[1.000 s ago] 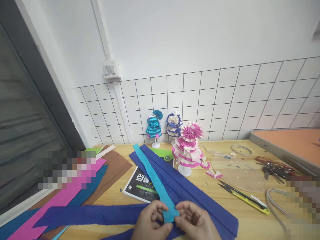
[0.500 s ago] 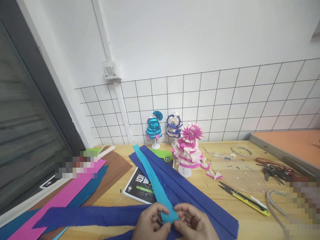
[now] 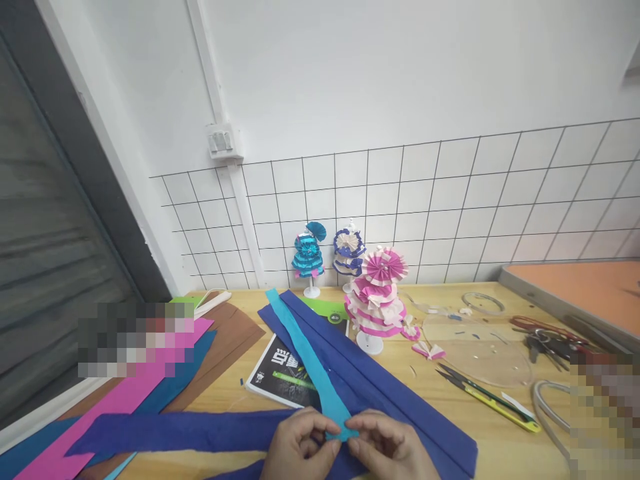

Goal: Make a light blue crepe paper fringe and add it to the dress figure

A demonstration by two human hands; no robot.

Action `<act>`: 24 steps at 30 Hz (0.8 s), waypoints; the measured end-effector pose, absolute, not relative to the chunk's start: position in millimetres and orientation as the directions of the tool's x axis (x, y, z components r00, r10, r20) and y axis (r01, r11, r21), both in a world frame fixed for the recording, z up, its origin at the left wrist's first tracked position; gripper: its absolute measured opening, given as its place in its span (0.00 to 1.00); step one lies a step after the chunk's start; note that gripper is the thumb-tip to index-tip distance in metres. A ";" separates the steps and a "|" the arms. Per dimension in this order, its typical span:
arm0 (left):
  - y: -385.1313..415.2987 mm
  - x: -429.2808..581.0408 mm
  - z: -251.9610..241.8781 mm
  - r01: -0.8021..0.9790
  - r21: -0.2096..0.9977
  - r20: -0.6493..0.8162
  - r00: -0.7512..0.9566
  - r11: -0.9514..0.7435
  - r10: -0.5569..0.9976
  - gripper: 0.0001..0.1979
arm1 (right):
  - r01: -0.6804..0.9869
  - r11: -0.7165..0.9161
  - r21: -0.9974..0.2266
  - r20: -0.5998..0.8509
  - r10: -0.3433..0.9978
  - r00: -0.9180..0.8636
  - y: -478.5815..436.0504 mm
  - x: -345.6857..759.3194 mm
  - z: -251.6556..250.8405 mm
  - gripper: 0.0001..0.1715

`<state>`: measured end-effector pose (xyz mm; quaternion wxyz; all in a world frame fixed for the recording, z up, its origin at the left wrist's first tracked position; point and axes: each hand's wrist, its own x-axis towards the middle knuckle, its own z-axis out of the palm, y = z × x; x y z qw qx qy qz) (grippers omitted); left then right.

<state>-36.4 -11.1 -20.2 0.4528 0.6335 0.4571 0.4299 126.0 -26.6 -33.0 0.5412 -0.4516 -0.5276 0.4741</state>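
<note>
Head view, the only one, shows the left hand (image 3: 303, 443) and the right hand (image 3: 394, 443) close together over the tabletop (image 3: 505, 453), fingers narrowed in a pinch on either side of the near end of a light-blue strip (image 3: 304, 347). That end has just changed: half a second ago it spread as a broad flap between them, and now it shows as a thin, bunched edge. A small fold therefore seems to be forming, while nearly all the strip's length remains unfolded. The strip slants away across a dark-blue sheet (image 3: 383, 370), which partly covers a black booklet (image 3: 273, 372). Left of the hands runs a dark-blue strip (image 3: 190, 430); yellow-handled snips (image 3: 500, 402) lie to the right, untouched, and a pink-and-white paper figure (image 3: 375, 310) stands beyond the sheet.
</note>
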 end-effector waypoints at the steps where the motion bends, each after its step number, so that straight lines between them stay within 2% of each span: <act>1: -11.3 -36.5 -18.7 0.209 0.958 0.149 0.213 -0.194 0.965 0.06 | -0.022 0.152 -0.988 0.152 0.988 0.005 -26.3 125.5 -33.8 0.13; 9: -12.7 -38.3 0.3 0.472 0.807 0.217 0.322 -0.355 0.922 0.09 | 0.217 0.264 -0.940 0.277 0.960 0.029 -26.5 125.6 -27.0 0.10; 14: -13.3 -38.8 0.6 0.496 0.761 0.278 0.334 -0.418 0.901 0.08 | 0.252 0.309 -0.917 0.324 0.946 0.021 -27.7 126.8 -24.0 0.10; 19: -13.7 -38.8 0.3 0.474 0.763 0.311 0.328 -0.440 0.892 0.08 | 0.250 0.321 -0.914 0.337 0.941 0.025 -28.0 126.6 -20.6 0.11; 24: -13.2 -39.2 0.6 0.485 0.743 0.319 0.349 -0.461 0.881 0.08 | 0.249 0.272 -0.929 0.289 0.957 0.032 -27.8 125.2 -23.8 0.12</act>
